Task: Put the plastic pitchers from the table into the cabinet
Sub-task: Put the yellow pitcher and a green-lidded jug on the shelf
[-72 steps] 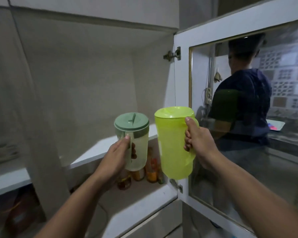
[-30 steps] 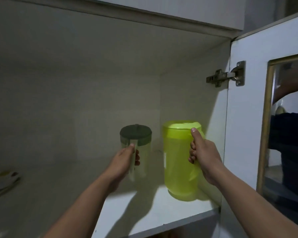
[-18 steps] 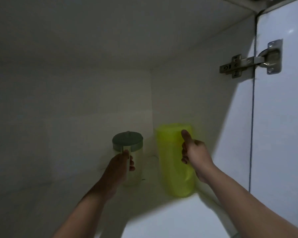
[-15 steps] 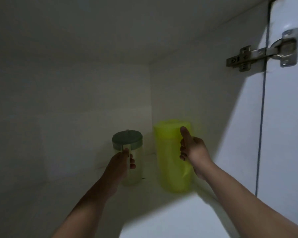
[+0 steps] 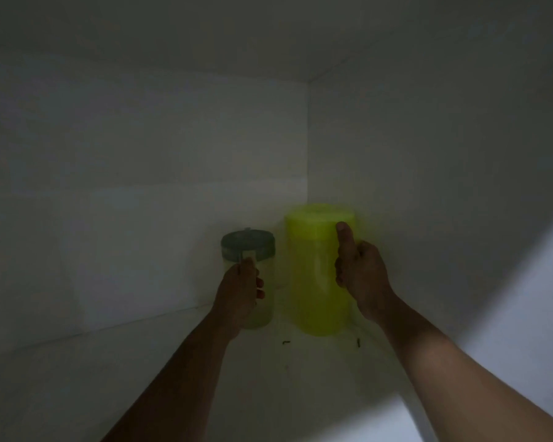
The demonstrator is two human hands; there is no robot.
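Pitchers: one yellow-green (image 5: 313,282), one green-lidded (image 5: 262,282); each gripped by one hand.

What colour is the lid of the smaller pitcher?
The lid is dull green, on the clear smaller pitcher; seen in the head view.

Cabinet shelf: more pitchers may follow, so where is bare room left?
Bare shelf runs left of the clear pitcher, along the back wall. The right rear corner is crowded: yellow pitcher and both hands.
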